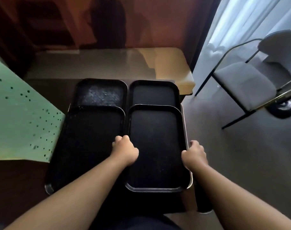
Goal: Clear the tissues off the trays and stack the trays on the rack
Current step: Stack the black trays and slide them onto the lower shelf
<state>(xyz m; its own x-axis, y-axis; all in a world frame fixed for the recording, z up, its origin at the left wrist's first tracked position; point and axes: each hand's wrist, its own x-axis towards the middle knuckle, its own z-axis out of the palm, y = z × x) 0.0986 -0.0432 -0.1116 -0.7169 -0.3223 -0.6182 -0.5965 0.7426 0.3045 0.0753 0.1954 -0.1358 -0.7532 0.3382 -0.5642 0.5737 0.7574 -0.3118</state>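
Observation:
Several black trays lie side by side on a rack top [185, 123]. The near right tray [154, 138] is gripped on both long sides: my left hand [124, 151] is closed over its left rim and my right hand [194, 154] is closed over its right rim. This tray overlaps the far right tray [153, 94]. A near left tray [91, 135] lies beside it, and the far left tray [99, 95] has a pale, speckled patch on its bottom. No tissues are visible on any tray.
A green perforated panel [20, 117] stands at the left. A tan table [168, 63] sits behind the trays. A grey chair [244, 85] with black legs stands on the floor at the right, by a bright curtain [241, 22].

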